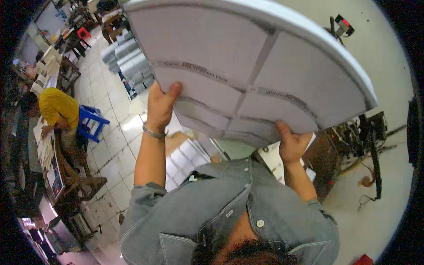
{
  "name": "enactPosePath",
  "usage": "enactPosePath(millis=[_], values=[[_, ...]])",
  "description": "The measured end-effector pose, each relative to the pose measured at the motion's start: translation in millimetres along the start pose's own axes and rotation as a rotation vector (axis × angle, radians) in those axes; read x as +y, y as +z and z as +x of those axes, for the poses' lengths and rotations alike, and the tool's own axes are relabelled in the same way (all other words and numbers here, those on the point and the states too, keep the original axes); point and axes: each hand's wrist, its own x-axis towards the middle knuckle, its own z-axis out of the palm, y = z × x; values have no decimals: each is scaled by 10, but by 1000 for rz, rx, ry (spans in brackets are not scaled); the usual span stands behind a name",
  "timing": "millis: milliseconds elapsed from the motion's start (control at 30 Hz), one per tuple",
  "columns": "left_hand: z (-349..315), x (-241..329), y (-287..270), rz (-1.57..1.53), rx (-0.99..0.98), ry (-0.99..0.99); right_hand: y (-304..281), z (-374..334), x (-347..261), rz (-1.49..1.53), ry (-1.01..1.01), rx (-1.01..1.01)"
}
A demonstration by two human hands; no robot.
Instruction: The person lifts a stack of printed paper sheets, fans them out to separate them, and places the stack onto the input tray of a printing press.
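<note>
A thick stack of large white printed sheets (207, 39) is held up in front of me, tilted, with its far edge curving. Grey bands and rows of dark print divide the top sheet into panels. My left hand (161, 105), with a bracelet at the wrist, grips the stack's left edge, thumb on top. At the near right edge my right hand (292, 143) clasps the same stack, its thumb also lying on the top sheet. The fingers of both hands are mostly hidden beneath the paper. Below the stack, near my body, lies another pile of printed sheets (189, 160).
Grey-white bundles (130, 59) are piled on the tiled floor to the left. A person in a yellow shirt (59, 106) sits on a blue stool (91, 123) at a paper-covered table. To the right are machinery with cables (369, 128) and a small red-lit display (344, 25) by the wall.
</note>
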Motion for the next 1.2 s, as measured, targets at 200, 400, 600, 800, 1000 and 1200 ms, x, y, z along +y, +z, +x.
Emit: enactPosePath(millis=[200, 400, 600, 800, 1000, 1200], values=[[-42, 124, 41, 102, -62, -76, -34, -44, 8, -42, -97, 35], [-66, 50, 41, 139, -80, -42, -27, -104, -41, -37, -86, 92], [-65, 75, 87, 74, -62, -54, -76, -129, -8, -112, -107, 51], [-80, -67, -74, -19, -65, -162, -145, -272, 79, -89, -17, 87], [-85, -106, -139, -42, -147, -155, -294, -213, -59, -25, 21, 64], [-71, -114, -85, -63, -166, -153, -537, 526, -888, -177, -270, 55]])
